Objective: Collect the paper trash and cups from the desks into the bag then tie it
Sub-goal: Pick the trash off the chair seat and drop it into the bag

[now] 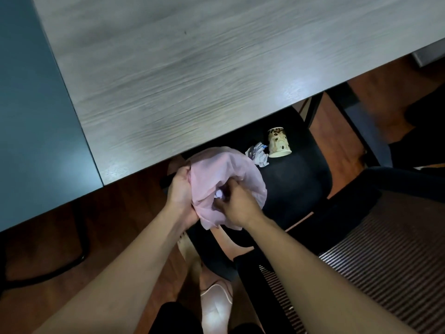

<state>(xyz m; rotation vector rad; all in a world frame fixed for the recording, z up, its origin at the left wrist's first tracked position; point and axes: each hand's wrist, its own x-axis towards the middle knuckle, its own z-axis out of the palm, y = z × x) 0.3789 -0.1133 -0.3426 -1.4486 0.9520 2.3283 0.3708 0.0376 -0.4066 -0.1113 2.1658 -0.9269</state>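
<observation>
A thin pink plastic bag (216, 174) hangs over the black chair seat (296, 184), just below the desk edge. My left hand (180, 191) grips the bag's left rim. My right hand (237, 203) is at the bag's mouth, fingers curled round a small white crumpled paper (218, 194). On the seat behind the bag lie another crumpled paper ball (258, 155) and a paper cup (278, 142) with a brown bean print, tipped on its side.
A grey wood-grain desk (192, 68) fills the upper view, with a blue-grey desk (31, 131) beside it on the left. The chair's striped mesh back (385, 256) is at lower right. Brown wood floor, a black cable (60, 268) and my light slipper (215, 307) lie below.
</observation>
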